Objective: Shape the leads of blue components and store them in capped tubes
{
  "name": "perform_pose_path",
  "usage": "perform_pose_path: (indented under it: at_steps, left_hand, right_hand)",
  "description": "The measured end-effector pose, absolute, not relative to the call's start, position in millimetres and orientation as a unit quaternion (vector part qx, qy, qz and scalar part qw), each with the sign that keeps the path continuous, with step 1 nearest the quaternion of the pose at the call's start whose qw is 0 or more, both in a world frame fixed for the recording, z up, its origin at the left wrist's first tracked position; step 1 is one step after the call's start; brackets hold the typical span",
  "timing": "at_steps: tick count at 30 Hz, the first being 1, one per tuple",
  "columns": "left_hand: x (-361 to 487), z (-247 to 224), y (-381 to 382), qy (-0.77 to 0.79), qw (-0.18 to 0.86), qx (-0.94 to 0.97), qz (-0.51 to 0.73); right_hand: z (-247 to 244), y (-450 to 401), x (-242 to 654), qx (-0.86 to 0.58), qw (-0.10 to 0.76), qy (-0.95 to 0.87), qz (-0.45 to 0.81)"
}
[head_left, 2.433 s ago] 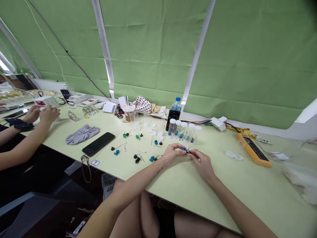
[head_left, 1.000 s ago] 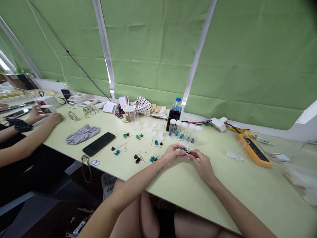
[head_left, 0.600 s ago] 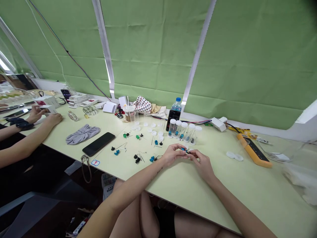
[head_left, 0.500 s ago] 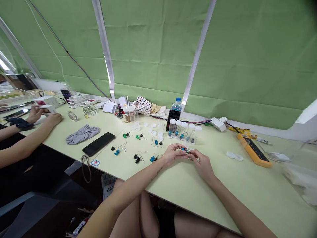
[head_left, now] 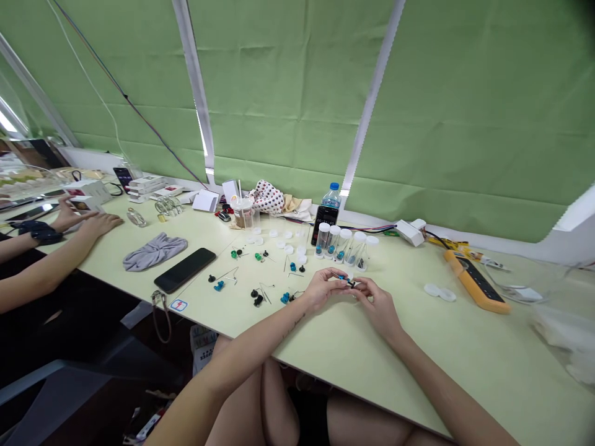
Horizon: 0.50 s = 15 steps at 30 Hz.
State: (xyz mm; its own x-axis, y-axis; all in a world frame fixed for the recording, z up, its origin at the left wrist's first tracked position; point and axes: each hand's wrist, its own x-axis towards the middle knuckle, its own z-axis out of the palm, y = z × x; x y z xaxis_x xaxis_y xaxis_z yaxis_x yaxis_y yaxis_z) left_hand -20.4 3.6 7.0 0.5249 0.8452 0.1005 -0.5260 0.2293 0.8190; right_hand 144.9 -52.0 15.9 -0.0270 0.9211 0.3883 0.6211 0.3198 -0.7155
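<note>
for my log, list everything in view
small part: 1, blue and black, centre
capped tubes: about 5, clear, centre rear
loose parts: many, blue, green, black, left of tubes
loose lids: several, white, near tubes
upright phones: 2, black, behind tubes and rear left
bottle: 1, blue cap, behind tubes
cloth band: 1, grey, left
flat phone: 1, black, beside cloth band
drink cup: 1, brownish, rear
dotted cloth: 1, white, rear
boxes: several, white, rear left
device: 1, orange, right
blinds: several, green, background
table: 1, pale yellow, underneath
co-worker's hands: 2, bare, far left
left hand: 1, bare, holding small part
right hand: 1, bare, likewise
</note>
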Motion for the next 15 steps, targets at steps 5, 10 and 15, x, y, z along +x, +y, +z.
perform_pose_path:
  at_steps: [5, 10, 15]
  left_hand:
    - [-20.9, 5.8, 4.8, 0.19, 0.762, 0.435, 0.441]
    - [-21.8, 5.5, 3.9, 0.189, 0.761, 0.447, 0.431]
    - [-21.0, 3.7, 4.8, 0.193, 0.763, 0.445, 0.426]
  right_hand:
    - [13.5, -51.5, 145.5, -0.555, 0.424, -0.698, 0.157]
    - [15.5, -53.4, 144.3, -0.549, 0.428, -0.7, 0.163]
    - [18.0, -53.9, 143.7, -0.543, 0.423, -0.705, 0.17]
